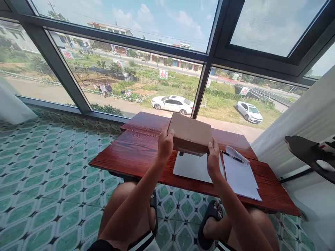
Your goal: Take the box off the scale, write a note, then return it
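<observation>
A brown cardboard box (pixel 192 130) is held up over the table between both hands. My left hand (pixel 165 141) grips its left end, thumb on the near edge. On the right end, my right hand (pixel 213 153) is closed around the corner, its fingers partly hidden behind the box. Below the box lies a flat silver laptop (pixel 192 169), closed, its far part covered from sight by the box.
White paper sheets (pixel 239 176) with a black pen (pixel 235 157) lie right of the laptop on the dark red wooden table (pixel 131 150). Large windows (pixel 125 69) stand behind it. White curtains (pixel 282 108) and a dark dolphin-like object (pixel 309 150) are at the right.
</observation>
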`<state>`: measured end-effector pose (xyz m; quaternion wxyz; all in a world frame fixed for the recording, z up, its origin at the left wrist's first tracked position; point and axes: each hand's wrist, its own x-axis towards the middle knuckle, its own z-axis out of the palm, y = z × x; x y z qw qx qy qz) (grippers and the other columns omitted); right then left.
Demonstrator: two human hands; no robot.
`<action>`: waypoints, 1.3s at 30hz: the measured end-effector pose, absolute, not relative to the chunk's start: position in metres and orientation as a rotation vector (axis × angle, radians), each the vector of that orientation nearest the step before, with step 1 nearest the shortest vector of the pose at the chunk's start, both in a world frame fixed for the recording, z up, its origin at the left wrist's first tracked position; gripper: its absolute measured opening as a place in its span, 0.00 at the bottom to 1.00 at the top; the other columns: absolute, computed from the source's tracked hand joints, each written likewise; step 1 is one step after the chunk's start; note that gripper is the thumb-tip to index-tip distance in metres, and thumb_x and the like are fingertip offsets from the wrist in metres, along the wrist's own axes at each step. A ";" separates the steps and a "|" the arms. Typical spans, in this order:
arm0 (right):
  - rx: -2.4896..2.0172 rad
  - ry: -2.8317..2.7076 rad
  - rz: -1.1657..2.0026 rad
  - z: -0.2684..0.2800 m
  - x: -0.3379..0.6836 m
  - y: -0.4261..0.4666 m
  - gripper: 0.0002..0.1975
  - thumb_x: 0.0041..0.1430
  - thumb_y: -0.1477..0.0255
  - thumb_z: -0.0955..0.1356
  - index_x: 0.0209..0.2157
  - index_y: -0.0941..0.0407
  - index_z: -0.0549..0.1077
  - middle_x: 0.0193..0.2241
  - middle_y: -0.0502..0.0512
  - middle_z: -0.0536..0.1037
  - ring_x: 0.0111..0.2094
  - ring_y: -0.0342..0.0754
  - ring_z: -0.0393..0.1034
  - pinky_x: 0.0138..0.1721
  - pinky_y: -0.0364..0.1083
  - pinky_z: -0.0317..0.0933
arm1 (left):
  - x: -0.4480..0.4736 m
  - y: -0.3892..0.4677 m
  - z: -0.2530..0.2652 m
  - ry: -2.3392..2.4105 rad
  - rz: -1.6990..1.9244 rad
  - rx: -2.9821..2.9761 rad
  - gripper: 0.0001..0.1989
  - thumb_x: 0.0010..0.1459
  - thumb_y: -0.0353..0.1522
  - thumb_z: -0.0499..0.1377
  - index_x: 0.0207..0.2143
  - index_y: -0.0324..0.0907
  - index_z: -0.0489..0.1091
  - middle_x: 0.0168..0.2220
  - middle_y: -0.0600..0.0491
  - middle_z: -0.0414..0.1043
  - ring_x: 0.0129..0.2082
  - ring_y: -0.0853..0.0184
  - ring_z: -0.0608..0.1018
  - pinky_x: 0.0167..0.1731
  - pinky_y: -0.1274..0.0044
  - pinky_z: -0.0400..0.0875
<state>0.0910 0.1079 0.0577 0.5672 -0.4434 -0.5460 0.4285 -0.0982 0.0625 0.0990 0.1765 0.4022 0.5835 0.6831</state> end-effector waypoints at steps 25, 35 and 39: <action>-0.899 -1.333 1.213 0.031 -0.004 0.112 0.32 0.62 0.56 0.62 0.63 0.58 0.62 0.64 0.61 0.63 0.64 0.52 0.59 0.65 0.53 0.52 | -0.182 0.045 0.095 2.064 1.935 1.053 0.28 0.57 0.35 0.50 0.59 0.45 0.69 0.59 0.49 0.72 0.61 0.53 0.70 0.64 0.61 0.61; -0.895 -1.302 1.230 0.018 -0.020 0.110 0.31 0.59 0.55 0.64 0.60 0.57 0.64 0.62 0.61 0.66 0.62 0.52 0.61 0.65 0.53 0.54 | -0.197 0.051 0.086 2.123 1.910 0.984 0.29 0.54 0.33 0.50 0.59 0.41 0.70 0.60 0.48 0.71 0.61 0.52 0.71 0.64 0.62 0.60; -0.914 -1.325 1.211 0.010 -0.021 0.113 0.31 0.59 0.55 0.63 0.59 0.58 0.65 0.61 0.62 0.67 0.61 0.53 0.62 0.64 0.54 0.53 | -0.199 0.052 0.082 2.127 1.888 0.955 0.29 0.53 0.33 0.50 0.58 0.41 0.71 0.59 0.47 0.72 0.61 0.52 0.71 0.65 0.61 0.60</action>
